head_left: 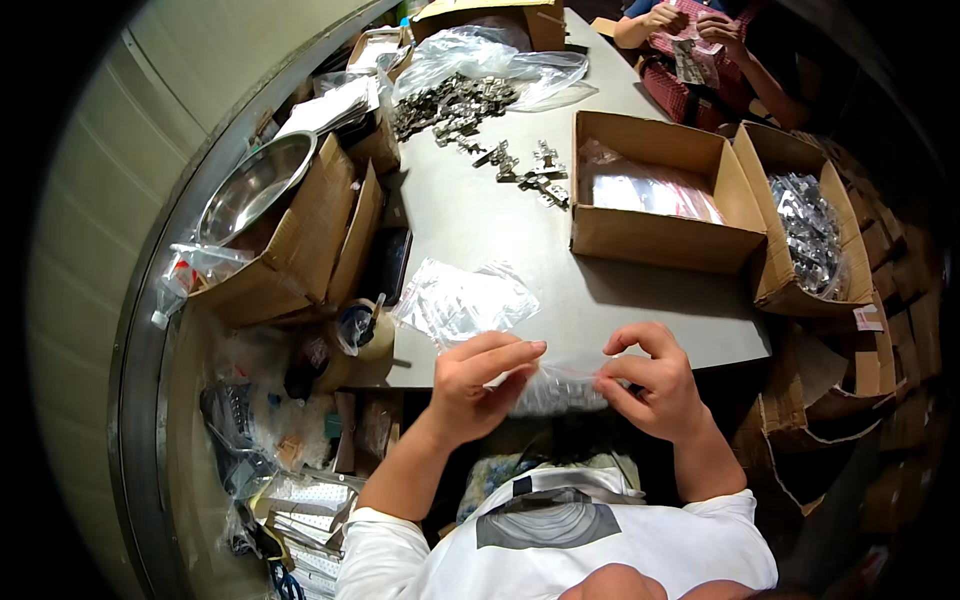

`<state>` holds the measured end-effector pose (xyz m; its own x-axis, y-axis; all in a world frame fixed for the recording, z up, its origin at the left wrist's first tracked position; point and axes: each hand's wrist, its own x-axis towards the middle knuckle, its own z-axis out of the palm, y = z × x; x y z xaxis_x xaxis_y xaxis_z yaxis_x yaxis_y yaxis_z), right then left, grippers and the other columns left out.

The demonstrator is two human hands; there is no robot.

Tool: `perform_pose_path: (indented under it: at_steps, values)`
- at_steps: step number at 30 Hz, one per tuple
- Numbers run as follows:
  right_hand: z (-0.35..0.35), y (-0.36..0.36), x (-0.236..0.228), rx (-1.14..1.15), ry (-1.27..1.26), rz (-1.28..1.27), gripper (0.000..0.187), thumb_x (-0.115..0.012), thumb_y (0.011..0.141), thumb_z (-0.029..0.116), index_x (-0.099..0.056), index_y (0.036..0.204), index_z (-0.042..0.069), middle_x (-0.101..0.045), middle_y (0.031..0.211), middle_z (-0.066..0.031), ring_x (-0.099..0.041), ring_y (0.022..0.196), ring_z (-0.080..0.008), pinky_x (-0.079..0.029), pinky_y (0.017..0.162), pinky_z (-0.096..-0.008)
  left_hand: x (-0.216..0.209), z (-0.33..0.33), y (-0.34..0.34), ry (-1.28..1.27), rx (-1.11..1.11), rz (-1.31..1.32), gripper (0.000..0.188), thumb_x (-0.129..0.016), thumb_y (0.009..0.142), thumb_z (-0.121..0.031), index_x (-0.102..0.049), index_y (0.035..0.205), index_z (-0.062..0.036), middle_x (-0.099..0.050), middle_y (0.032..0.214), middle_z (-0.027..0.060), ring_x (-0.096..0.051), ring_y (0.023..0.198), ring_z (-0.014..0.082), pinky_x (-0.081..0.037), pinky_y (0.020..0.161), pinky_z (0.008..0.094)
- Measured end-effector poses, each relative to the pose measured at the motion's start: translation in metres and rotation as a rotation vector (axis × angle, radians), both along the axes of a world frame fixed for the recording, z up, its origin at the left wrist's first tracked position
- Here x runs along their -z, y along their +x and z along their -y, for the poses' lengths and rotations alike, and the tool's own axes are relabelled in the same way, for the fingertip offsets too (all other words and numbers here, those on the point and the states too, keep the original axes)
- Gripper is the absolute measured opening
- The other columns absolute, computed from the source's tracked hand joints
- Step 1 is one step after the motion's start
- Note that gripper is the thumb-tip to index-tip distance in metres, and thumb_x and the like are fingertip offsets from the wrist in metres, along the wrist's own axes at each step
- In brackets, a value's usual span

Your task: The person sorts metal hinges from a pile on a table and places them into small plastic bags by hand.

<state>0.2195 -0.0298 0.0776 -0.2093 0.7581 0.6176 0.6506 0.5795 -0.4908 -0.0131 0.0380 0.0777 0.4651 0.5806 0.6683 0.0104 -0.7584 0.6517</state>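
Note:
A clear zip bag [560,392] with a reddish line along its top stretches between my hands at the table's near edge. My right hand [655,387] pinches its right corner between thumb and finger, the index finger raised in a curve. My left hand [478,392] is curled at the bag's left end, thumb against the plastic. Something shiny seems to lie inside, too blurred by the film to name. Just beyond my left hand is a pile of flat clear zip bags [465,300] on the grey table [490,228].
Loose metal hinge-like parts [455,108] lie at the far left beside crumpled plastic sheeting [540,75]. On the right stand a cardboard box of flat bags [668,240] and a box of bagged metal parts [808,235]. A steel bowl [258,190] tops a left-hand carton. Across sits another person [700,45].

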Motion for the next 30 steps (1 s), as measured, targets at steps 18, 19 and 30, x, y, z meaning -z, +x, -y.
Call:
perform_pose_path:
  at_steps: [18, 19, 30]
  values:
    - [0.037, 0.007, 0.009, -0.086, -0.121, 0.021, 0.016, -0.071, 0.077, 0.006, -0.063, 0.091, 0.006, -0.064, 0.096, -0.0076, -0.062, 0.09, -0.0265, -0.045, 0.079, -0.0377, 0.026, 0.053, 0.046, -0.196, 0.075, 0.016, 0.045, -0.071, 0.076, 0.011, -0.031, 0.068, -0.0088, -0.067, 0.08, 0.0149, -0.062, 0.064, 0.0108, -0.046, 0.052, 0.0218]
    - [0.039, 0.008, 0.009, -0.08, -0.143, 0.021, 0.017, -0.071, 0.077, 0.006, -0.063, 0.091, 0.006, -0.064, 0.096, -0.0076, -0.061, 0.091, -0.0264, -0.044, 0.08, -0.0374, 0.025, 0.054, 0.046, -0.174, 0.072, 0.004, 0.046, -0.071, 0.075, 0.011, -0.031, 0.067, -0.0093, -0.067, 0.08, 0.0144, -0.064, 0.065, 0.0126, -0.046, 0.052, 0.0218]
    - [0.044, 0.018, 0.013, -0.269, -0.337, -0.093, 0.015, -0.068, 0.071, 0.001, -0.063, 0.084, 0.007, -0.064, 0.095, -0.0053, -0.06, 0.09, -0.0247, -0.042, 0.081, -0.0365, 0.029, 0.055, 0.048, -0.127, 0.223, -0.004, 0.047, -0.072, 0.072, 0.011, -0.03, 0.065, -0.0102, -0.067, 0.08, 0.0132, -0.066, 0.068, 0.0197, -0.047, 0.053, 0.0241]
